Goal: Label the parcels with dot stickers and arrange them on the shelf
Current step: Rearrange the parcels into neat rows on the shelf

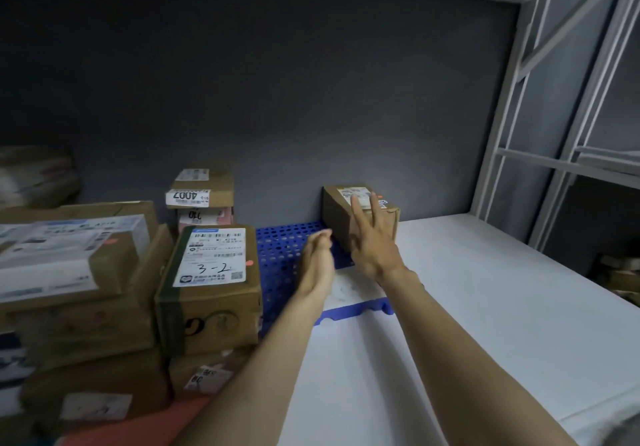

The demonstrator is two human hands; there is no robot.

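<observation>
A small brown parcel [337, 215] with a white label stands at the back of the shelf [485, 289], against the grey wall. My right hand [369, 237] lies against its front and top with straight fingers spread. Just left of it, my left hand [317, 258] reaches forward over a blue perforated mat [280, 241], blurred, with fingers extended and nothing in it. A parcel marked "3-2" [211, 286] with a red dot sticker [249, 263] stands to the left.
Several more cardboard parcels are stacked at left, one labelled "4007" [201, 189] at the back. The white metal shelf frame [540, 127] rises at right. Dark shelves with more boxes show beyond the frame.
</observation>
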